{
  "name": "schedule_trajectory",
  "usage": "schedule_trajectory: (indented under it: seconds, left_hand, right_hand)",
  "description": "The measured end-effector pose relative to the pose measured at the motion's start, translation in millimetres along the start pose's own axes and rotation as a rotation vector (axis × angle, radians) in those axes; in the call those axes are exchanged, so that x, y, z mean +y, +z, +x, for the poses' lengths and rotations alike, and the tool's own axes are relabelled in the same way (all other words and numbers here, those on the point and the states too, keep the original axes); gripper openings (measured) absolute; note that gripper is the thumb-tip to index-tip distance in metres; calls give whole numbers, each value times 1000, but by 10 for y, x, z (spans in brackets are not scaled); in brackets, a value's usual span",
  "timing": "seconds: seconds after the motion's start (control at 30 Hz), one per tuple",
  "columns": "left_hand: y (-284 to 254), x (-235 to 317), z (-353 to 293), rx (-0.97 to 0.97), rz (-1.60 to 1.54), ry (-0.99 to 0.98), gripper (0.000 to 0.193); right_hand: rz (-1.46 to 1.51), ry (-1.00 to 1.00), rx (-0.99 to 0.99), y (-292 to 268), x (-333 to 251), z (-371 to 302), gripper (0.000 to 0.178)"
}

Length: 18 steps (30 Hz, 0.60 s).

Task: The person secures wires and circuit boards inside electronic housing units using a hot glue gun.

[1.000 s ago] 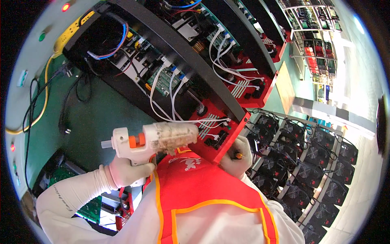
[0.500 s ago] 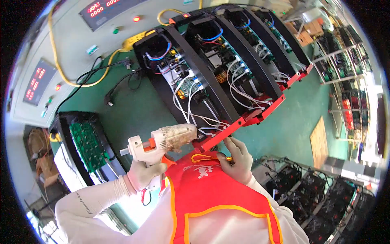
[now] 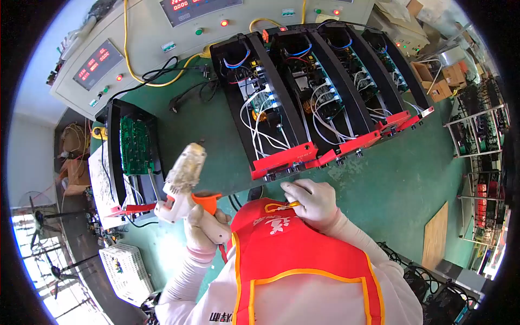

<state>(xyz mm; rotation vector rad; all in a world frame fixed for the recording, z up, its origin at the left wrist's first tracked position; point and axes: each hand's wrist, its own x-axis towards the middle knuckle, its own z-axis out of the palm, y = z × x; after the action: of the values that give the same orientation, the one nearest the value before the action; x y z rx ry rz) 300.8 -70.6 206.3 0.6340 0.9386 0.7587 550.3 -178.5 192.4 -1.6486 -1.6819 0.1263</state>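
Note:
My gloved left hand [image 3: 201, 232] is wrapped round the handle of a white hot glue gun [image 3: 183, 179]. The gun has an orange trigger, and brown stains cover its front part, which points away from me. It is held over the near edge of the green bench, left of an open black chassis with a red front panel [image 3: 286, 160]. My gloved right hand [image 3: 314, 201] is closed just below that panel, by the red apron. Between its fingers sticks out a small yellow piece [image 3: 294, 204], its kind mostly hidden.
More open black chassis [image 3: 346, 81] with boards and white wires stand side by side to the right. Another chassis with a green board [image 3: 135, 145] stands at left. Behind is a grey panel with red displays [image 3: 97, 65]. Black plug cables [image 3: 189, 92] lie on the bench.
The glue gun has come away from the first chassis and swung to point forward, left of it. My right hand has moved slightly away from the red panel. The view has shifted.

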Motion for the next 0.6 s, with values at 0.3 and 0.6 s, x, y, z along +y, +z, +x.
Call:
schedule_trajectory:
  seconds: [0.3, 0.6]
  left_hand:
    - [144, -93, -254, -37, -267, 172, 48]
    - [427, -126, -228, -60, -234, 258, 48]
  right_hand:
    - [-328, -331, -80, 12, 94, 29, 27]
    - [-386, -347, -102, 54, 165, 35, 30]
